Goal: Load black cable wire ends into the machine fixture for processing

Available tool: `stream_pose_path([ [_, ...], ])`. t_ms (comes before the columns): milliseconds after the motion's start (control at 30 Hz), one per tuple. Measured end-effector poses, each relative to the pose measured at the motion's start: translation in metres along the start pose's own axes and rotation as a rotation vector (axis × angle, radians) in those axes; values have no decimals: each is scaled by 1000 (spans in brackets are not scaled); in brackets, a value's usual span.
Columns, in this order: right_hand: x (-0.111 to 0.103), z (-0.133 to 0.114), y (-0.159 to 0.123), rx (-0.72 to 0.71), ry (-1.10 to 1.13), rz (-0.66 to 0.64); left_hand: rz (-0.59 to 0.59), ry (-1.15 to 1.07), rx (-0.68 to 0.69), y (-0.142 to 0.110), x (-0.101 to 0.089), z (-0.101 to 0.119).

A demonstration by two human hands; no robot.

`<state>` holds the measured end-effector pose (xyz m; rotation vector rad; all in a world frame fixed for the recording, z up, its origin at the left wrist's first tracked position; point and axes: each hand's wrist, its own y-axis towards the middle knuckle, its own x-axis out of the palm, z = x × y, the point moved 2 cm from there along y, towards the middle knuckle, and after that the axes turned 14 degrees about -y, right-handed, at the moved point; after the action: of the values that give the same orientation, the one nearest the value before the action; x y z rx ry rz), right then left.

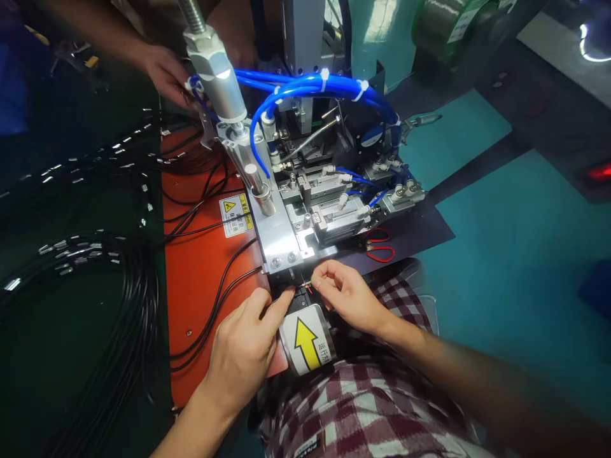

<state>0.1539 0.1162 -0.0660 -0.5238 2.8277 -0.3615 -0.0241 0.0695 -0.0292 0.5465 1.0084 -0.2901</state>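
Observation:
My left hand (248,334) is closed, its fingertip pressed down on the end of a black cable at the front of the machine (281,238). Thin coloured wires (306,285), red and green among them, stick out of the cable end. My right hand (351,296) pinches these wires between thumb and forefinger, just right of the left fingertip. Below the fingers sits a white label with a yellow arrow (305,340). The part of the cable under my left hand is mostly hidden.
Coiled black cables (128,280) with shiny ends lie to the left. Red-handled scissors (382,248) rest right of the machine. Blue air hoses (310,83) arch over it, above an orange base plate (200,280). Another person's hand (167,73) is at the upper left. A wire spool (443,28) stands behind.

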Motion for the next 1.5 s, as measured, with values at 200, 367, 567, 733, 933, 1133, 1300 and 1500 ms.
stream_pose_path([
  [200, -1, 0, -1, -14, -23, 6, 2, -3, 6, -1, 0, 1],
  [367, -1, 1, -1, -8, -12, 3, 6, -15, -3, -2, 1, 0],
  [567, 0, 1, 0, -11, -17, 3, 10, -15, -6, -2, 2, 0],
  [733, 0, 1, 0, -3, -15, 12, 17, -4, -14, -2, 3, 1],
  [933, 1, 2, 0, -24, -26, 17, 14, 14, 0, -1, 1, 2],
  [1133, -1, 2, 0, -132, -200, 74, 21, 43, 30, -1, 1, 1],
  [1300, -4, -2, -3, -200, -356, 112, 16, 19, 27, -2, 1, 0],
  [1500, -3, -1, -3, -216, -357, 129, 19, -5, 18, -2, 3, 0],
])
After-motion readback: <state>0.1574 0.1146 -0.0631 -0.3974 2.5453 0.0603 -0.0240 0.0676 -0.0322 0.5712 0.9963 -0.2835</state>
